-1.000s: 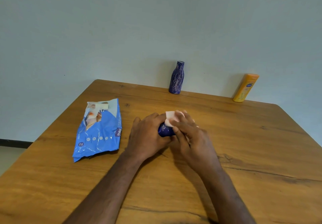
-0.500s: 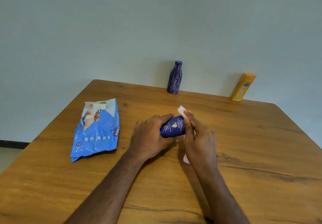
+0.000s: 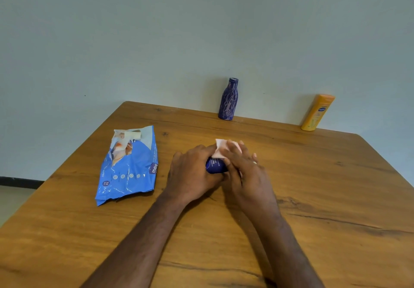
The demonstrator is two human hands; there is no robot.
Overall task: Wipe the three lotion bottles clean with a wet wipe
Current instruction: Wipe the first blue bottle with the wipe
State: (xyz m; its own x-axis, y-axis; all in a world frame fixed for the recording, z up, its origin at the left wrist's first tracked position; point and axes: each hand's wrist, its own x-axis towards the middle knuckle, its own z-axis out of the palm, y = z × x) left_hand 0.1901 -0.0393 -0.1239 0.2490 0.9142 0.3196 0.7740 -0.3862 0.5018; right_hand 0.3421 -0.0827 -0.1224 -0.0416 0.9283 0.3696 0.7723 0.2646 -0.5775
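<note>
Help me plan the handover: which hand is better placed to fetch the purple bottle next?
Left, probably. The left hand only steadies the dark blue bottle; the right hand presses the wipe. Purple bottle stands centrally.

A single head-worn wide-angle camera looks forward and down across a wooden table [image 3: 313, 209], facing a pale wall [image 3: 201, 30] at 12 o'clock. Both forearms enter from 6 o'clock, with the left hand [image 3: 192, 173] and right hand [image 3: 248, 175] close below the lens at centre frame. The table's far edge meets the wall; floor shows at 9 o'clock.
</note>
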